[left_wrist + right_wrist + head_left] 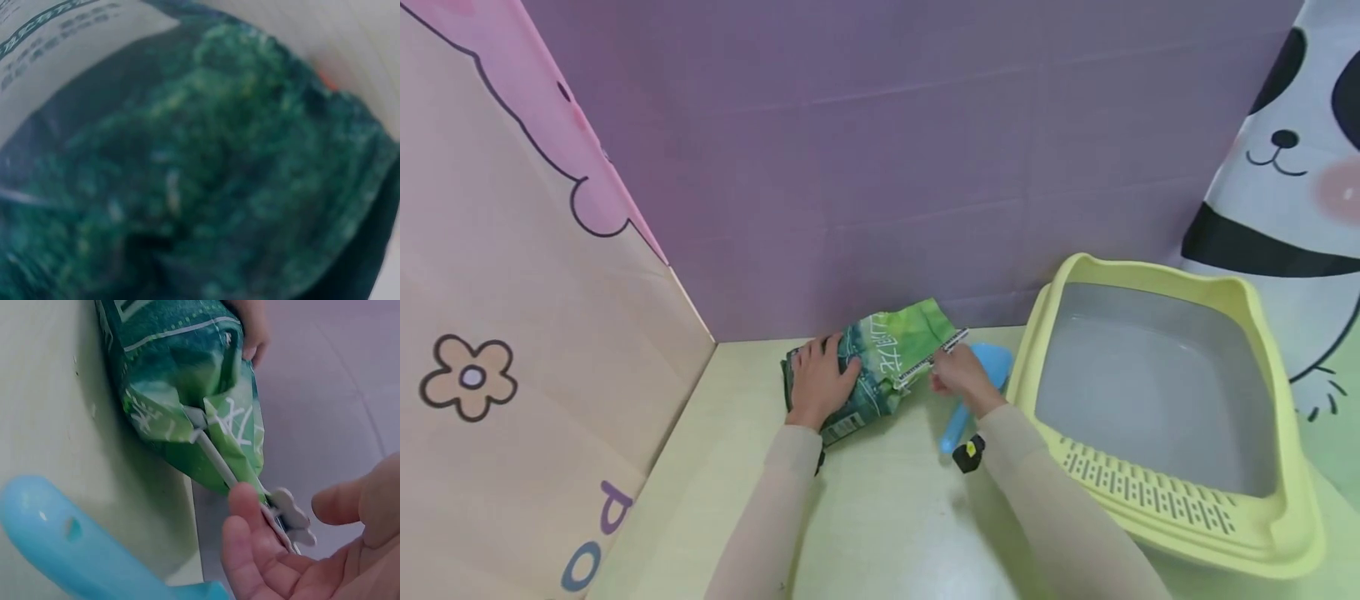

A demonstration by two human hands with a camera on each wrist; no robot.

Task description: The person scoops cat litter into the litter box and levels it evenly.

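A green printed plastic bag (876,358) with white characters lies on the table near the back wall. My left hand (822,379) grips its left part from above, fingers spread over it. Across the folded right end sits a bag clip (917,363), a long narrow strip patterned black and white. At the clip's far end my right hand (958,372) holds on; in the right wrist view its fingers (245,550) curl against the clip (290,519), while the thumb stands apart. Only the bag's dark green side (206,162) fills the left wrist view, blurred.
A blue scoop (953,429) lies under and beside my right hand, its handle toward me. To the right stands a yellow-green litter box (1288,417) with a grey inside and a perforated front ledge. A purple backdrop (865,167) rises behind the table.
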